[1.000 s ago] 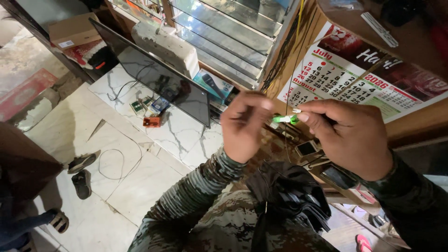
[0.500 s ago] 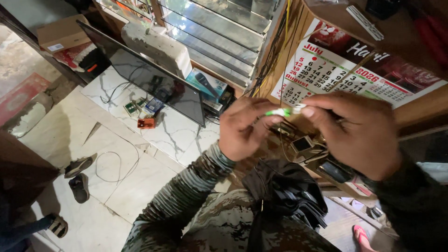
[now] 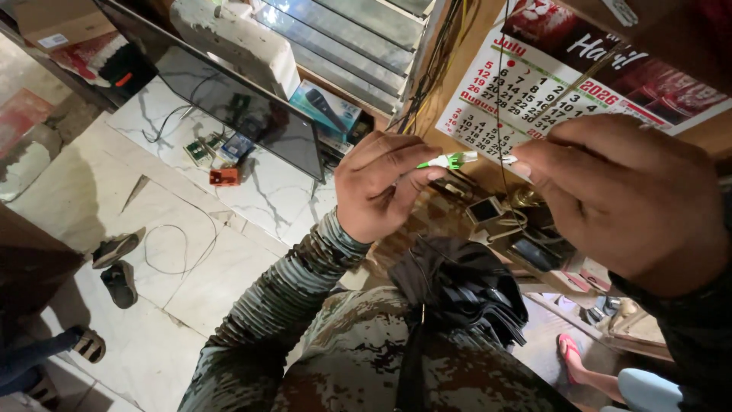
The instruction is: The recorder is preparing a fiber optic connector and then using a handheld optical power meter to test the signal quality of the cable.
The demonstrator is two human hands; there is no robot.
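Hands pinched a small green-and-white part below a wall calendar

Fingers of both hands met on one tiny piece held up in front of the person's chest. The left hand (image 3: 385, 187) was closed, its thumb and forefinger clamped on the white end of a small green-and-white part (image 3: 450, 159). The right hand (image 3: 637, 202) was closed too, its fingertips pinching the other end of the same part, so the piece bridged the short gap between the two hands. A thin dark wire (image 3: 499, 99) ran down from above and passed just beside the part, in front of the calendar (image 3: 549, 84) that hung on the brown wall behind the hands.

Below the hands lay a cluttered wooden desk (image 3: 427, 221) with a small square component (image 3: 486, 209) and other bits too dim to tell apart. A black bag (image 3: 457, 286) sat against the person's camouflage-patterned top.

Farther off, on the marbled white floor (image 3: 152, 198), a flat dark screen (image 3: 229, 99) leaned against metal shutters (image 3: 343, 38). Small circuit boards (image 3: 200, 151) and an orange block (image 3: 224, 176) lay near its foot, and a loop of thin cable (image 3: 171, 248) curled on the tiles. A pair of dark sandals (image 3: 116, 263) stood well apart from the hands, near another person's sandalled foot (image 3: 88, 345) at the left edge.
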